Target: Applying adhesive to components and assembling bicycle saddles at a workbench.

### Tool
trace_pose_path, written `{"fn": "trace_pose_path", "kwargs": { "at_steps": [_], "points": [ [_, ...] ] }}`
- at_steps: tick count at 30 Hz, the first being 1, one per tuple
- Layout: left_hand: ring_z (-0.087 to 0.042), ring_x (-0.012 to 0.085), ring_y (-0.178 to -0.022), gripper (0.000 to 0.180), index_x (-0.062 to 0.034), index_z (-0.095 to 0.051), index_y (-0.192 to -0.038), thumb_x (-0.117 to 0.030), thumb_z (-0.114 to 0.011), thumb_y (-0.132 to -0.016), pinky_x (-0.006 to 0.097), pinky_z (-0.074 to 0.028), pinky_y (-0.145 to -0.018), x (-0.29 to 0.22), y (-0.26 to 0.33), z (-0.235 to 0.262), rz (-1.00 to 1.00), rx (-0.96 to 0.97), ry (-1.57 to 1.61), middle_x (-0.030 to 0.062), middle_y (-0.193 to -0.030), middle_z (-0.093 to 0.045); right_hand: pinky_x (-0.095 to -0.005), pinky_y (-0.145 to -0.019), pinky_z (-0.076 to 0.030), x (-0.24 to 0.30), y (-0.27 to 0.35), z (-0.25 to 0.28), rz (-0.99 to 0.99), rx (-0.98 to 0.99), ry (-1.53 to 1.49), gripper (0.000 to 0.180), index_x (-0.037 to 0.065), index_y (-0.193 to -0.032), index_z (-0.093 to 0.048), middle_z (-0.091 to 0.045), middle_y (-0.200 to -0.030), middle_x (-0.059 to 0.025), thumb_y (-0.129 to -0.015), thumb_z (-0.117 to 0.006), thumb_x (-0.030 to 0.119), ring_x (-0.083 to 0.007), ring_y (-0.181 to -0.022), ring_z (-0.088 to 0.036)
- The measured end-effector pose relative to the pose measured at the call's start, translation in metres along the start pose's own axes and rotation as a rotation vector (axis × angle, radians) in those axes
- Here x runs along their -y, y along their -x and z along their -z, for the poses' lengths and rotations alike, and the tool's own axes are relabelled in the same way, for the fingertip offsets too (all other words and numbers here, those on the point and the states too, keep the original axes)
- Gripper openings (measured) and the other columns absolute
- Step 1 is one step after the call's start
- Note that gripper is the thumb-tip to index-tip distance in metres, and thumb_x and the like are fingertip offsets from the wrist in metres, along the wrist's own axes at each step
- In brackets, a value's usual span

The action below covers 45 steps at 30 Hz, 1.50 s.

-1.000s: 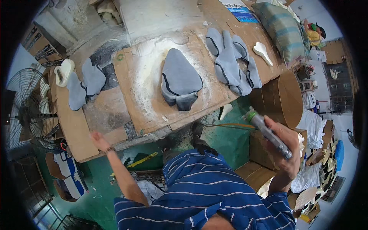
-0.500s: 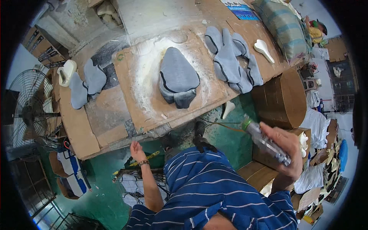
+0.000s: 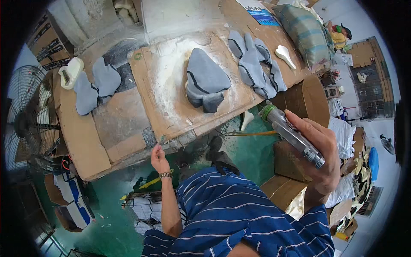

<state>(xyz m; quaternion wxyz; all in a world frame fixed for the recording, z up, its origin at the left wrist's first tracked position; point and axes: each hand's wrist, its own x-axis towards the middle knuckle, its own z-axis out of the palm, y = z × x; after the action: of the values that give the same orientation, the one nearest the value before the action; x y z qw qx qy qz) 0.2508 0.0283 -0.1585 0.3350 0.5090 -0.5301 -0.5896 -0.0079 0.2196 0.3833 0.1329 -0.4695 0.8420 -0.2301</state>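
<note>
My right hand (image 3: pixel 319 154) grips a slim metal air tool (image 3: pixel 290 133) with a green collar at its tip, held out beside the workbench. My left hand (image 3: pixel 159 158) reaches up to the front edge of a dusty cardboard sheet (image 3: pixel 167 98) and pinches something small there; I cannot tell what it is. On that sheet lies a stack of grey shoe-upper pieces (image 3: pixel 206 81). A row of similar grey pieces (image 3: pixel 253 64) lies further right, and two more grey pieces (image 3: pixel 96 85) lie at the left.
A white shoe last (image 3: pixel 70 72) sits at the bench's left end, another white last (image 3: pixel 284 55) at the right. A big floor fan (image 3: pixel 30 124) stands left. A striped cushion (image 3: pixel 306 32) and cardboard boxes (image 3: pixel 306 100) are right. A wire basket (image 3: pixel 143 210) stands on the green floor.
My left hand dropped from the bench edge toward the floor, then came back up to the cardboard's front edge. My right hand with the tool stayed at the right.
</note>
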Motion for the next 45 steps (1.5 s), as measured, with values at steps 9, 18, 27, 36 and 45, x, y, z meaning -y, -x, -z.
{"fn": "trace_pose_path", "kwargs": {
  "at_steps": [9,18,27,36,45],
  "points": [
    [-0.068,0.0217,-0.118,0.037,-0.0022,-0.066,-0.136,-0.005,-0.067,-0.099,0.035,-0.056,-0.097,0.001,-0.001,0.014,0.092,0.002,0.095,0.0121,-0.129,-0.071,-0.0422,-0.069,-0.055,0.067,0.000,-0.023,0.124,0.052,0.180,0.065,-0.002,-0.137,-0.064,-0.071,-0.094,-0.0200,-0.074,-0.078,0.002,-0.0379,-0.079,-0.071],
    [-0.068,0.0169,-0.111,0.033,-0.0035,-0.067,-0.134,-0.006,-0.066,-0.100,0.033,-0.056,-0.095,-0.001,-0.008,0.013,0.085,0.024,0.110,0.0088,-0.125,-0.072,-0.0420,-0.071,-0.059,0.096,0.032,-0.024,0.120,0.112,0.317,0.071,0.002,-0.142,-0.062,-0.072,-0.095,-0.0184,-0.075,-0.084,0.013,-0.0336,-0.081,-0.073],
    [-0.068,0.0175,-0.107,0.027,-0.0021,-0.071,-0.125,-0.004,-0.064,-0.099,0.033,-0.053,-0.096,-0.022,-0.010,-0.016,0.015,0.021,0.071,0.0102,-0.118,-0.074,-0.0398,-0.059,-0.052,0.051,0.074,-0.006,0.079,0.158,0.187,0.070,-0.003,-0.140,-0.061,-0.068,-0.086,-0.0143,-0.075,-0.083,0.012,-0.0294,-0.069,-0.067],
    [-0.065,0.0223,-0.114,0.032,-0.0068,-0.072,-0.128,-0.011,-0.068,-0.096,0.036,-0.053,-0.095,-0.159,-0.058,-0.135,-0.407,0.191,-0.111,0.0106,-0.129,-0.069,-0.0366,-0.063,-0.050,-0.054,0.108,0.025,-0.052,0.066,-0.108,0.081,-0.013,-0.136,-0.062,-0.068,-0.085,-0.0205,-0.081,-0.067,0.047,-0.0302,-0.069,-0.067],
    [-0.035,0.0446,-0.149,0.056,-0.0302,-0.073,-0.133,-0.063,-0.069,-0.088,0.053,-0.032,-0.121,-0.231,-0.127,-0.252,-0.883,0.503,-1.258,0.0171,-0.161,-0.045,-0.0397,-0.067,-0.055,-0.171,0.121,0.058,0.090,-0.091,-0.273,0.071,-0.011,-0.140,-0.058,-0.071,-0.091,-0.0201,-0.075,-0.077,0.010,-0.0348,-0.074,-0.070]
  ]
}}
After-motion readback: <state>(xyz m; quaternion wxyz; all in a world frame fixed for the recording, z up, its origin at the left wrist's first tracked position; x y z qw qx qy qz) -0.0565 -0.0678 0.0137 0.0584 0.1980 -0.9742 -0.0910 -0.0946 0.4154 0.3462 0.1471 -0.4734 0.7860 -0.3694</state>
